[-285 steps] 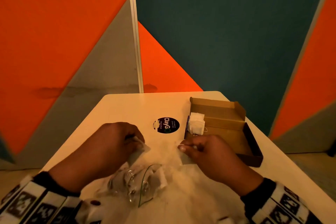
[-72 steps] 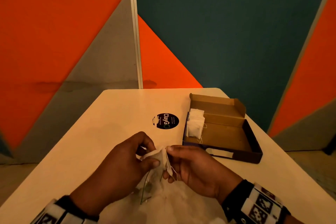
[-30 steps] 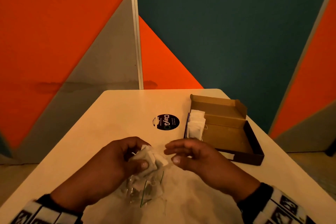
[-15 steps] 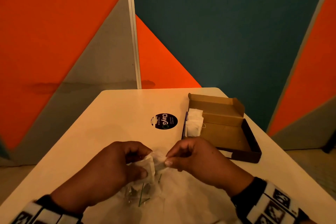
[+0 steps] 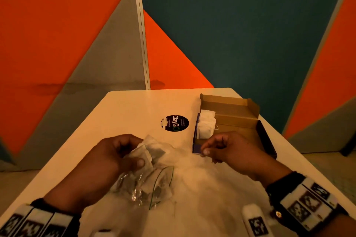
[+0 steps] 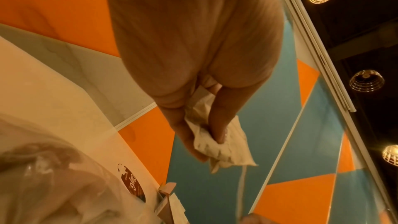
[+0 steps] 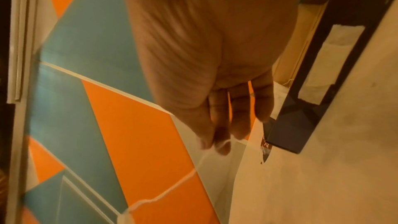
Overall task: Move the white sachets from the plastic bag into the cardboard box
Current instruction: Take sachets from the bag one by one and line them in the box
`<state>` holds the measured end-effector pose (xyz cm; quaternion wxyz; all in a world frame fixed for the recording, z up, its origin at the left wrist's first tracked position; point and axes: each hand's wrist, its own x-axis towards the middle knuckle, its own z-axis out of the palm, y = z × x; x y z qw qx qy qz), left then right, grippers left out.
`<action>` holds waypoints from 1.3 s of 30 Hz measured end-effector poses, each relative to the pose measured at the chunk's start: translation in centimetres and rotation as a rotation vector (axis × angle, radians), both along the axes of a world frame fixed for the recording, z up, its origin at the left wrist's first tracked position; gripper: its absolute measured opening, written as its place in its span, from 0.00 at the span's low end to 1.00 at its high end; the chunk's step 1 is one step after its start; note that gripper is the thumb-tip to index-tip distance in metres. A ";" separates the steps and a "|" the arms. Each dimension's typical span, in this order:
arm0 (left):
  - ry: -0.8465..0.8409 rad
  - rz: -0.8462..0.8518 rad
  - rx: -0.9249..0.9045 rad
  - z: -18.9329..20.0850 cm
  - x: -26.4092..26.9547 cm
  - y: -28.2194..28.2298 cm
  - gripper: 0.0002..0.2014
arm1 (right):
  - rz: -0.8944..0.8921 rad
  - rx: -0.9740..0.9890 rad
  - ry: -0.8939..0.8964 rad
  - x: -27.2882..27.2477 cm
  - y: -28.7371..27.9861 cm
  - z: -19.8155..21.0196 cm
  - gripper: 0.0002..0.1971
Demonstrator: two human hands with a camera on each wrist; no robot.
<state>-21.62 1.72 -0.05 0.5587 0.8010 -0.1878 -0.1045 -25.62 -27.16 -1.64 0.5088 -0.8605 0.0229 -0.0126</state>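
Hands apart — left hand point(image 5: 107, 158) clutches sachets point(image 6: 219, 144), right hand point(image 5: 231, 150) string point(image 7: 183, 181).

A: Right hand point(image 5: 229, 150) now apart from left hand point(image 5: 113, 156), off toward near corner of cardboard box point(image 5: 238, 121). Half a second ago almost touching it.
B: Pinching anything?
A: Thin white string point(image 7: 183, 180), now stretched out between the hands.
B: Left?
A: Sachets point(image 6: 217, 142) now bunched in fingers, raised over plastic bag point(image 5: 146, 186). At 9.5 s ago down at bag mouth.
B: Box contents?
A: More sachets stacked point(image 5: 207, 127) than at 9.5 s ago.
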 end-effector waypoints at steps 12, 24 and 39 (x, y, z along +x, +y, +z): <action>-0.015 -0.003 0.031 0.2 -1.1 -2.4 0.12 | 0.074 -0.135 -0.267 -0.5 5.7 1.7 0.10; 0.001 0.029 0.045 -0.4 -1.0 -2.4 0.11 | -0.119 -0.258 -0.496 -0.7 5.7 0.2 0.10; 0.023 0.057 -0.081 -0.9 -0.7 -2.7 0.13 | -0.171 0.012 -0.467 -1.8 5.7 -0.8 0.08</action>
